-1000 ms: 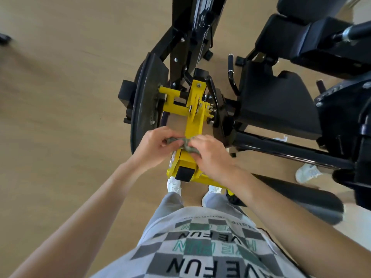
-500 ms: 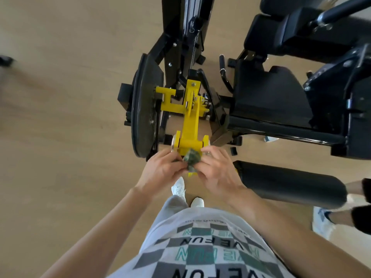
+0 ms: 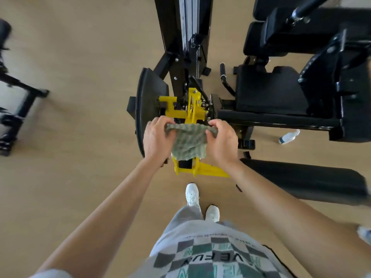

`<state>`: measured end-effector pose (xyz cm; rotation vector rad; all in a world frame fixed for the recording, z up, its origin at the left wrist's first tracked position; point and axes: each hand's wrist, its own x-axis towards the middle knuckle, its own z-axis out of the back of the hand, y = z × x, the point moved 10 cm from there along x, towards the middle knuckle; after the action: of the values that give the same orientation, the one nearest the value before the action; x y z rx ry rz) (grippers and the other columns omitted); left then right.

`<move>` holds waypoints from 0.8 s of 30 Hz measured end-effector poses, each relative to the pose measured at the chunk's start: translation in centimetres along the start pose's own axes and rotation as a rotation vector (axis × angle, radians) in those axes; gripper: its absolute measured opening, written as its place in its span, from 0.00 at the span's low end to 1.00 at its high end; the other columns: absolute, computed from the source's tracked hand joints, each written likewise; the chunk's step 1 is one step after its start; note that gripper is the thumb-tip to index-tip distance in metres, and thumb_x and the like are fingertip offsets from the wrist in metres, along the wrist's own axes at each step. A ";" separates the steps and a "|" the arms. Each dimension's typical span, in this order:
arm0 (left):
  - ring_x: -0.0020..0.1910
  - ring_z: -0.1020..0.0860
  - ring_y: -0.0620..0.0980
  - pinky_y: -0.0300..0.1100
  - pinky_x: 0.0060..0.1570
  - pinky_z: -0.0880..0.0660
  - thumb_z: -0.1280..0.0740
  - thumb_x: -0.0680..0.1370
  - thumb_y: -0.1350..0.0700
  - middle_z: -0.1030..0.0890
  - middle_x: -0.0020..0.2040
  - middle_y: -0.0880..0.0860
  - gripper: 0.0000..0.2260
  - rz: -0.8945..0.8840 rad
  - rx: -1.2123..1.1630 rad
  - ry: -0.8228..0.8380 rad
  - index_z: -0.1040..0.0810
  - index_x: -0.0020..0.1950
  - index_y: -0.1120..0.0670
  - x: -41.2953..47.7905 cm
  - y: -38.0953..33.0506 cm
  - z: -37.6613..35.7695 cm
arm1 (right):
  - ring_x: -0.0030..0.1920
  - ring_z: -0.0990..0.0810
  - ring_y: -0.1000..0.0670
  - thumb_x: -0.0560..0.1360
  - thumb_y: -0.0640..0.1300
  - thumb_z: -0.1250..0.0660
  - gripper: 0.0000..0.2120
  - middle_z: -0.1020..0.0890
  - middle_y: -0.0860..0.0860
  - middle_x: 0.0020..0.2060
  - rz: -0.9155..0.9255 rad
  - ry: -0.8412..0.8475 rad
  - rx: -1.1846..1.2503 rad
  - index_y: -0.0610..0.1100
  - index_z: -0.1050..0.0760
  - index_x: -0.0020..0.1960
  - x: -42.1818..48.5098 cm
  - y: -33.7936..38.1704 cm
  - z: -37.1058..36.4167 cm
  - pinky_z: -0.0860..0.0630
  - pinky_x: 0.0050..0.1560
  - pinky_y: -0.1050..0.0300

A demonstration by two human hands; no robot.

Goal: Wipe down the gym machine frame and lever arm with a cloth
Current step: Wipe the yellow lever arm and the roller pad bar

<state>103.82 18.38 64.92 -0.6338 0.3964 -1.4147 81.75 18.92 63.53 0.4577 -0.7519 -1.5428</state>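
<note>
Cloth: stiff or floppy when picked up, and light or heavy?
Probably floppy: the cloth hangs in folds between the left hand and right hand. Likely light: grips at its top corners alone carry it. Unlikely to slip, given its coarse-looking weave.

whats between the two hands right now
In the head view, the green checked cloth spans the gap. The left hand and the right hand each grip an upper corner, and the cloth hangs in front of the yellow lever arm.
</note>
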 end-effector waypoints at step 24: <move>0.48 0.20 0.57 0.45 0.41 0.25 0.29 0.78 0.59 0.16 0.50 0.51 0.03 -0.047 0.226 0.292 0.16 0.49 0.52 -12.9 3.4 -9.4 | 0.44 0.16 0.39 0.69 0.32 0.33 0.11 0.14 0.42 0.43 -0.019 0.292 0.206 0.39 0.14 0.47 -11.1 -7.0 -6.8 0.21 0.46 0.49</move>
<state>99.09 29.58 54.02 -0.2539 0.4451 -1.5759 82.70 28.50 52.27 0.8262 -0.6807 -1.3819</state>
